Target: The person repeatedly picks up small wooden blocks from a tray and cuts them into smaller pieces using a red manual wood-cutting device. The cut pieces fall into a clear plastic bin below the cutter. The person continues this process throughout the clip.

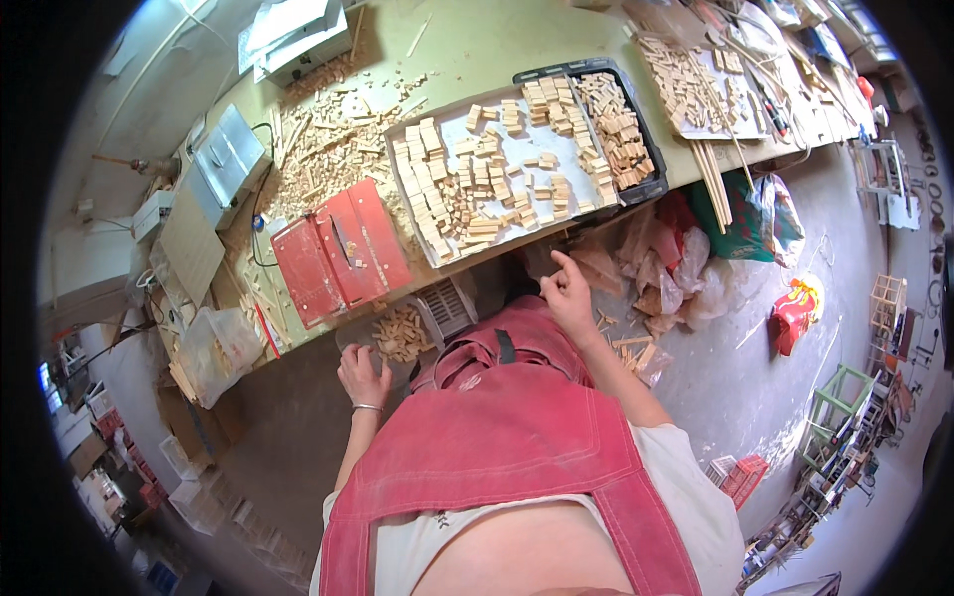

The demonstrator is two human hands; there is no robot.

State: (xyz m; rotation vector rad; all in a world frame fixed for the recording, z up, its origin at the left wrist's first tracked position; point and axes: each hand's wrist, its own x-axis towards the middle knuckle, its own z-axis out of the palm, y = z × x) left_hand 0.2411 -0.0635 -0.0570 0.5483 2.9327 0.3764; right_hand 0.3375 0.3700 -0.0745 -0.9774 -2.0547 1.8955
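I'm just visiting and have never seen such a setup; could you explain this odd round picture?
There's no robot, just a person seen by a downward-looking fisheye camera on their head, which bends straight edges. The green bench holds a shallow tray of wooden blocks, a black crate of wood pieces, a red panel and scattered wood scraps. The bare left hand, seemingly empty, is near a wood pile; the bare right hand is partly curled near the tray, its grip unclear.

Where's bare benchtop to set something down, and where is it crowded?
Bare green benchtop lies beyond the white tray and black crate, right of the wood scraps. The tray has white gaps between its wooden blocks. Crowded: behind the red metal plate, and inside the crate.
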